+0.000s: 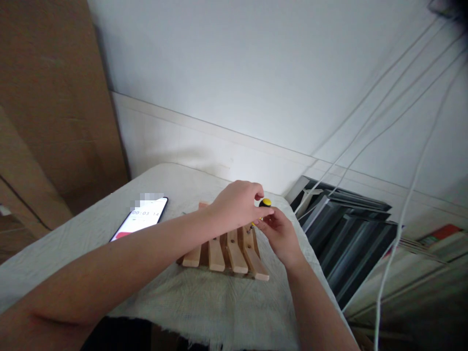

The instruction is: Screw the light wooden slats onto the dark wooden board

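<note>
A small screwdriver (265, 202) with a yellow and black handle stands nearly upright over the right end of a slatted wooden piece (234, 253). Around the upper handle curl the thumb and fingers of my left hand (239, 202), which reaches in across the wood. My right hand (281, 235) pinches the screwdriver lower down, from the right side. Its tip is near a screw in the rightmost slat. Several pale, bent slats lie side by side, with dark holes or screws visible in some. My left forearm hides their far left part.
A phone (141, 223) with a timer on its screen lies on the cloth-covered table (204, 312), left of the wood. A white wall stands behind. Dark grey panels (347, 239) and hanging white cables (397, 234) are at right; large cardboard (62, 97) stands at left.
</note>
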